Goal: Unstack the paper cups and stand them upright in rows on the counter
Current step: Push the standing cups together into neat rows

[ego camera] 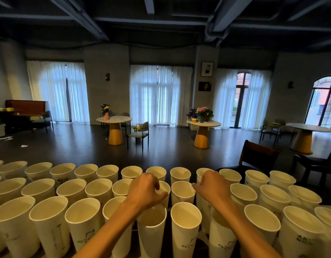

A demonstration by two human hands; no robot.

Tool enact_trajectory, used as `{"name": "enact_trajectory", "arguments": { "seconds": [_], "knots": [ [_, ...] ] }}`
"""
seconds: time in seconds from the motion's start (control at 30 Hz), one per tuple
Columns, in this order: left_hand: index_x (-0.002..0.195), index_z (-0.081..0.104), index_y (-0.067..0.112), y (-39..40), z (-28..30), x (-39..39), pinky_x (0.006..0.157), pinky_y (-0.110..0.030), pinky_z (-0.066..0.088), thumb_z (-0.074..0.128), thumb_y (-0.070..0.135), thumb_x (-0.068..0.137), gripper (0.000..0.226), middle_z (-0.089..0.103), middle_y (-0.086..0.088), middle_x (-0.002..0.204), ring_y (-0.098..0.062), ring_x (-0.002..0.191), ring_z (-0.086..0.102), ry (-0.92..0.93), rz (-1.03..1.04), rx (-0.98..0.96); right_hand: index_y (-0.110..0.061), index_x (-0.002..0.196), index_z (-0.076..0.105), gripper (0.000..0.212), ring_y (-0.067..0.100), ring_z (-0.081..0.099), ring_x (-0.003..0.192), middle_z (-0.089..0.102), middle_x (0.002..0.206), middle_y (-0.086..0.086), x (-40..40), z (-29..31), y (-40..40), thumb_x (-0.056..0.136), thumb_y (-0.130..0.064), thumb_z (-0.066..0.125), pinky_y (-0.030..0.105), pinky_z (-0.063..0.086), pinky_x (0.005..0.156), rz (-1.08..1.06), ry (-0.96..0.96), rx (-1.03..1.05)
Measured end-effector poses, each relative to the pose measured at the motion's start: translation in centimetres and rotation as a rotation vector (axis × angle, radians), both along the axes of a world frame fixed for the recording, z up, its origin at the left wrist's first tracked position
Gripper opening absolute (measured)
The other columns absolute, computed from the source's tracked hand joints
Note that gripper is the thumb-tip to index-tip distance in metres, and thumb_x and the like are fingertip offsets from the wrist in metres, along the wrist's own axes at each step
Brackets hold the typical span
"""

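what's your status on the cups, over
Left hand pinching a middle-row paper cup by its rim. Right hand curled over cups, grip unclear. Three rows standing upright. Nothing in the way.

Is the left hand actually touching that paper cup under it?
Touching: the head view shows the left hand with its thumb and fingers on the rim of a paper cup.

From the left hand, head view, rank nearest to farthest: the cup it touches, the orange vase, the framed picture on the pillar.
1. Cup, at the left hand's fingertips.
2. Orange vase, on the left round table.
3. Framed picture, high on the far pillar.
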State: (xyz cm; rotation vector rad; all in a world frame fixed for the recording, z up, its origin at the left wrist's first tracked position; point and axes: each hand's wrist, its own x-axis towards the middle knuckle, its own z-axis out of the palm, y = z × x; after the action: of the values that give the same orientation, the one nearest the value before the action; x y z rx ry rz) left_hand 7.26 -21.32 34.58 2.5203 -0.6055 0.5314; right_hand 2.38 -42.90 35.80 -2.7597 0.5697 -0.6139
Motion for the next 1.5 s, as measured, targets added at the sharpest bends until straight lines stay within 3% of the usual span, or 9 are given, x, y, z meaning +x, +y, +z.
{"name": "enact_trajectory", "arguments": {
  "seconds": [0.13,0.37,0.6,0.83,0.93,1.03,1.27,1.37,1.5],
  "knots": [
    [0.086,0.075,0.027,2.8,1.4,-0.3,0.057,-0.009,0.041,0.075,0.056,0.078,0.031,0.062,0.014,0.079,-0.004,0.066,0.059,-0.024,0.002,-0.086,-0.024,0.075,0.065,0.032,0.012,0.061,0.067,0.059,0.069,-0.006,-1.3,0.7,1.2,0.086,-0.054,0.065,0.025,0.054,0.068,0.01,-0.036,0.012],
    [0.08,0.075,0.024,7.2,2.5,-2.1,0.061,-0.021,0.054,0.075,0.036,0.084,0.012,0.068,0.013,0.076,-0.003,0.069,0.061,-0.065,-0.068,-0.255,-0.028,0.089,0.066,0.014,0.009,0.061,0.072,0.064,0.08,-0.01,-3.8,1.3,6.0,0.084,-0.041,0.072,0.014,0.037,0.053,0.137,-0.28,0.142],
    [0.096,0.07,0.028,10.6,3.2,-3.6,0.061,-0.02,0.055,0.075,0.03,0.085,0.012,0.063,0.015,0.084,-0.005,0.072,0.061,-0.119,-0.168,-0.367,-0.026,0.121,0.062,0.043,0.006,0.062,0.094,0.062,0.113,-0.01,-5.2,0.1,10.8,0.081,-0.032,0.078,0.015,0.051,0.071,0.319,-0.446,0.381],
    [0.099,0.069,0.025,15.4,1.4,-8.4,0.064,-0.017,0.054,0.076,0.013,0.084,0.021,0.068,0.013,0.085,-0.005,0.08,0.064,-0.142,-0.051,-0.669,-0.039,0.116,0.059,0.04,-0.003,0.06,0.101,0.061,0.113,-0.021,-8.3,-1.9,16.0,0.082,-0.026,0.077,0.012,0.053,0.081,0.486,-0.542,0.527],
    [0.101,0.067,0.029,16.9,-0.4,-9.8,0.067,-0.021,0.058,0.077,0.013,0.083,0.026,0.067,0.014,0.09,-0.001,0.083,0.063,-0.071,0.083,-0.707,-0.051,0.108,0.054,0.044,-0.014,0.053,0.107,0.056,0.111,-0.032,-8.6,-3.5,17.9,0.083,-0.024,0.077,0.001,0.046,0.081,0.574,-0.459,0.548],
    [0.104,0.065,0.03,18.2,-1.6,-10.6,0.068,-0.015,0.056,0.077,0.013,0.083,0.03,0.065,0.015,0.099,0.002,0.088,0.062,-0.031,0.181,-0.685,-0.054,0.11,0.052,0.047,-0.013,0.051,0.112,0.052,0.115,-0.036,-8.5,-5.0,19.7,0.083,-0.024,0.076,0.007,0.045,0.087,0.661,-0.342,0.56],
    [0.096,0.067,0.03,20.3,-5.8,-12.7,0.07,-0.018,0.056,0.077,0.014,0.082,0.023,0.068,0.013,0.088,-0.001,0.084,0.065,0.01,0.229,-0.68,-0.049,0.106,0.056,0.038,-0.001,0.062,0.092,0.061,0.101,-0.019,-9.7,-9.2,22.9,0.082,-0.03,0.077,0.014,0.055,0.076,0.604,-0.069,0.641],
    [0.092,0.067,0.03,20.4,-9.0,-13.0,0.071,-0.02,0.058,0.079,0.008,0.079,0.028,0.069,0.01,0.083,0.0,0.08,0.065,0.152,0.298,-0.7,-0.035,0.133,0.053,0.061,0.004,0.062,0.081,0.06,0.105,-0.016,-9.8,-13.1,23.6,0.078,-0.035,0.08,0.018,0.055,0.076,0.444,0.092,0.67],
    [0.114,0.062,0.028,20.3,-13.3,-12.1,0.068,-0.02,0.056,0.083,0.017,0.077,0.044,0.064,0.013,0.098,-0.005,0.081,0.065,0.35,0.329,-0.594,-0.022,0.151,0.031,0.092,-0.004,0.061,0.082,0.061,0.121,-0.015,-9.1,-16.1,24.5,0.076,-0.043,0.08,0.011,0.044,0.08,0.224,0.201,0.723]
  ]
}}
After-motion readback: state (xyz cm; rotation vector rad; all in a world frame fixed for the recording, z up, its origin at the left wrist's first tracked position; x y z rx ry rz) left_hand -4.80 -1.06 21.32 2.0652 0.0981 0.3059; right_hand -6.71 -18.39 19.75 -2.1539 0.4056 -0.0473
